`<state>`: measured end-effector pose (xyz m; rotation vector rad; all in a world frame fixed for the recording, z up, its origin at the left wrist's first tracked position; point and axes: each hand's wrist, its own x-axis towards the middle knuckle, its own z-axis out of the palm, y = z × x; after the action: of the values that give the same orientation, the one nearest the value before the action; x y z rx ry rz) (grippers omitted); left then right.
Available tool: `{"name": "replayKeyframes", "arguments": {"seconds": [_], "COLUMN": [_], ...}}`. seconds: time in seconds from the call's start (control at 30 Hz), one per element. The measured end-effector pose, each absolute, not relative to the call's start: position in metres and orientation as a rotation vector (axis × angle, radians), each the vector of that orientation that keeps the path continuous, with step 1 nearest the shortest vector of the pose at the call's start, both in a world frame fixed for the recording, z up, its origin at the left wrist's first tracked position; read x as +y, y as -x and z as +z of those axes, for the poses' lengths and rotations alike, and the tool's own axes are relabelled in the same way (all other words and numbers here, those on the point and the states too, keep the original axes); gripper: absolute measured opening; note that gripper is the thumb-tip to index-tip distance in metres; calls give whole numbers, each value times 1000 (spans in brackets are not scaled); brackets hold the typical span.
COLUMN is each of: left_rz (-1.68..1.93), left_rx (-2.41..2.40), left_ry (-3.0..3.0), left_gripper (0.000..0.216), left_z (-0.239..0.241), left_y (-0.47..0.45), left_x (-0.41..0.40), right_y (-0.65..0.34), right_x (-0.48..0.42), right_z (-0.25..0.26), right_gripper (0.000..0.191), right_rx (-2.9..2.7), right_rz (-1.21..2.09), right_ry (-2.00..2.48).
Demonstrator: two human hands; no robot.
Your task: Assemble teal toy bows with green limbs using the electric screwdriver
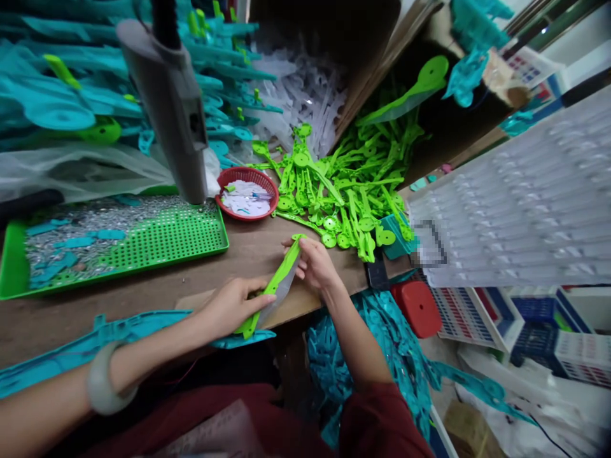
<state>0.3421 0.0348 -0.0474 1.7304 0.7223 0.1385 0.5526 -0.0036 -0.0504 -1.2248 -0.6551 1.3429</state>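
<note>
A long lime-green plastic piece with a translucent white strip along its side is held slantwise above the table's front edge. My left hand, below a pale bangle, is closed round its lower part, thumb on top. At the upper end, my right hand grips the same piece between thumb and fingers. A long teal plastic part lies under my left forearm along the table edge. Just beyond my hands are a red basket of small white pieces and a heap of lime-green parts.
A grey cylindrical tool hangs over a green perforated tray of small metal pieces. Teal parts are stacked back left, translucent pieces behind. At right are a red stool-like object and a teal pile below table height.
</note>
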Motion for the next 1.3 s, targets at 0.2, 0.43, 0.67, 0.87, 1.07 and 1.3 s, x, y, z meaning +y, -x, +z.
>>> {"name": "replayKeyframes", "arguments": {"seconds": [0.2, 0.43, 0.67, 0.87, 1.07, 1.3], "left_rz": [160, 145, 284, 320, 257, 289], "left_rx": [713, 600, 699, 831, 378, 521], "left_ry": [-1659, -1745, -2018, -2600, -2883, -3016], "left_gripper": [44, 35, 33, 38, 31, 38], "left_z": [-43, -45, -40, -19, -29, -33], "left_y": [-342, -339, -332, -252, -269, -266], "left_x": [35, 37, 24, 75, 161, 169], "right_y": [-546, -528, -547, -566, -496, -447], "right_x": [-1, -32, -38, -12, 89, 140], "right_z": [-56, -62, -34, 7, 31, -5], "right_gripper": [37, 51, 41, 43, 43, 33], "right_rx": [-624, -742, -922, -1195, -1596, -1274], "right_rz": [1201, 1411, 1432, 738, 1189, 902], "right_ry": [1259, 1458, 1683, 1728, 995, 919]}}
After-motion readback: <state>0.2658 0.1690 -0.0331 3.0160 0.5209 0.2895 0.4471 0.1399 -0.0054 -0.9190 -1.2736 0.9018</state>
